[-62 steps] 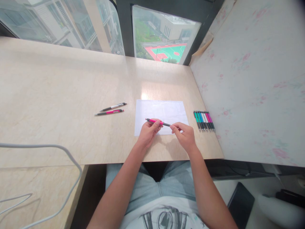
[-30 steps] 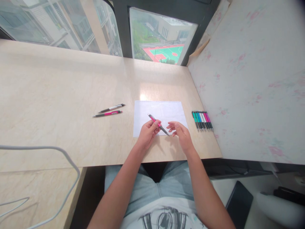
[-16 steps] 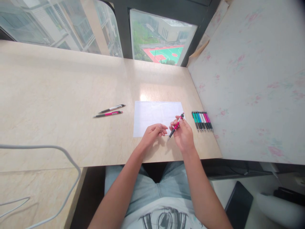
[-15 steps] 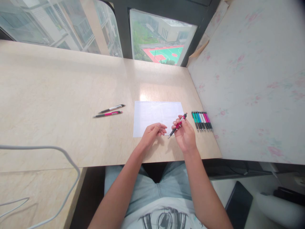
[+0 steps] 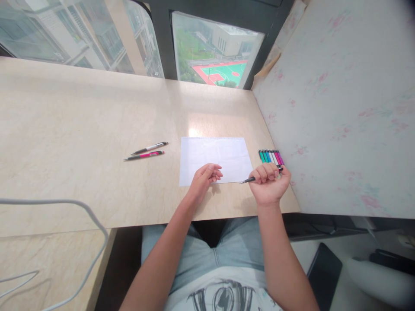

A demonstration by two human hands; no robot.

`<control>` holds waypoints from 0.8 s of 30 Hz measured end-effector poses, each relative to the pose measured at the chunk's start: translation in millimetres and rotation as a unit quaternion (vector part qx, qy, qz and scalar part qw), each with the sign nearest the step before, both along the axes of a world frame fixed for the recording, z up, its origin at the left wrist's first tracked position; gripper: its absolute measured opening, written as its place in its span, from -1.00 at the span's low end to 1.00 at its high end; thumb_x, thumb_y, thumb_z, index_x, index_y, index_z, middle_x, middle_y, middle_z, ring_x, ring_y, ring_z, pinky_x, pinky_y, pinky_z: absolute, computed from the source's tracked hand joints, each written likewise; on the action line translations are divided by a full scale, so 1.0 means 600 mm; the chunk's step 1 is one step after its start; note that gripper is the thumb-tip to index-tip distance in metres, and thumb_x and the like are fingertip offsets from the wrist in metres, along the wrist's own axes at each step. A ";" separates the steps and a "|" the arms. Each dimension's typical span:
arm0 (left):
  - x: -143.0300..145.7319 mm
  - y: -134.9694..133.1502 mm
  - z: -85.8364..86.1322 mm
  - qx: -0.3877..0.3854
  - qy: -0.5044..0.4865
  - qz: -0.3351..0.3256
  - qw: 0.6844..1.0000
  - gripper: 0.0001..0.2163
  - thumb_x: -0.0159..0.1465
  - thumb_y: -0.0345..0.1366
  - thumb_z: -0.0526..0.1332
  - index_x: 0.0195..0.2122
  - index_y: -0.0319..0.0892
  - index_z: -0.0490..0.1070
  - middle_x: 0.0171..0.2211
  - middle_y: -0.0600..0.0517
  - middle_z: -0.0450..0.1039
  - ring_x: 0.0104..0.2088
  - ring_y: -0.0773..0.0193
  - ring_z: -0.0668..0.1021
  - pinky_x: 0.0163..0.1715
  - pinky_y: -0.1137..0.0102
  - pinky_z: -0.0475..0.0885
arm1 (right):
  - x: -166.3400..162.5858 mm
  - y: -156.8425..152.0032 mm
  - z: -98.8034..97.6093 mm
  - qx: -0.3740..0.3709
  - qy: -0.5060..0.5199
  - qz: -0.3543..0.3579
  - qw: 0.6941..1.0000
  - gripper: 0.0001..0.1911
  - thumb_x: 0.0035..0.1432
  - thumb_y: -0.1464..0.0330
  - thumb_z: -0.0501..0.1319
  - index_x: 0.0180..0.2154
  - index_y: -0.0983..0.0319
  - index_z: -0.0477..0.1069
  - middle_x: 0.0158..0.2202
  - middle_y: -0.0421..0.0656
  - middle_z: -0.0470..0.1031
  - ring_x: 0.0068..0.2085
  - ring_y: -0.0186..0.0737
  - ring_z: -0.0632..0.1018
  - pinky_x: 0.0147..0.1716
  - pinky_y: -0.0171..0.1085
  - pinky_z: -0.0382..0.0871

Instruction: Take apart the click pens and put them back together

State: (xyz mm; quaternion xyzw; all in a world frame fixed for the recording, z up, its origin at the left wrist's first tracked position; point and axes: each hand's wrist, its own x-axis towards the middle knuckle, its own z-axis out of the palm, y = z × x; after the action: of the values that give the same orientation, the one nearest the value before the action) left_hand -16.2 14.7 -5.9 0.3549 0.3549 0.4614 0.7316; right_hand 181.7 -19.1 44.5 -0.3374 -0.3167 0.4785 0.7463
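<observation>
My right hand (image 5: 268,185) is closed in a fist round a pen (image 5: 247,180); only its dark tip sticks out to the left, over the table's front right part. My left hand (image 5: 203,178) rests on the near edge of a white sheet of paper (image 5: 215,160), fingers loosely curled, holding nothing. A row of several coloured pens (image 5: 269,156) lies just beyond my right hand, partly hidden by its knuckles.
Two pens, one white (image 5: 149,148) and one pink (image 5: 144,155), lie on the beige marble table (image 5: 81,129) left of the paper. A pale wall panel (image 5: 340,108) borders the table's right side. A white cable (image 5: 68,207) loops at the left front. Windows run along the back.
The pink pen passed from my left hand into my right. My right hand then moved right towards the pen row and closed round the pen, turning it level. My left hand stayed by the paper.
</observation>
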 end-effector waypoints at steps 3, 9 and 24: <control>0.000 0.001 -0.002 0.002 0.001 -0.001 1.000 -0.65 0.23 0.02 0.27 -0.23 -0.21 0.56 -0.38 -0.07 0.52 -0.38 0.29 0.48 -0.36 0.40 0.38 | 0.000 0.000 0.002 -0.004 0.054 -0.002 0.999 -0.53 0.25 0.07 0.11 -0.59 0.13 0.06 -0.66 -0.35 -0.11 -0.63 -0.33 -0.11 -0.68 -0.25 -0.08; -0.001 0.002 -0.004 0.000 0.014 -0.009 1.000 -0.64 0.26 0.02 0.24 -0.21 -0.22 0.53 -0.37 -0.05 0.51 -0.37 0.31 0.49 -0.34 0.42 0.39 | 0.001 -0.002 0.006 -0.025 0.209 0.024 0.977 -0.53 0.15 0.19 0.23 -0.58 0.15 -0.03 -0.67 -0.37 -0.04 -0.66 -0.39 -0.01 -0.70 -0.32 0.02; 0.000 0.002 -0.003 0.000 0.029 -0.016 0.999 -0.65 0.25 0.00 0.24 -0.22 -0.22 0.52 -0.36 -0.04 0.51 -0.37 0.33 0.49 -0.33 0.42 0.38 | 0.001 -0.004 0.006 -0.005 0.276 0.077 0.958 -0.48 0.13 0.20 0.27 -0.57 0.17 -0.08 -0.67 -0.39 -0.01 -0.66 -0.43 0.08 -0.69 -0.37 0.11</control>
State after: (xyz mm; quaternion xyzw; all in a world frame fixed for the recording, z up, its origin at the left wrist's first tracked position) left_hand -16.0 15.7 -7.7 0.3739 0.3695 0.4391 0.7286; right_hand 182.2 -21.3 48.3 -0.1704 -0.1207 0.6104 0.7640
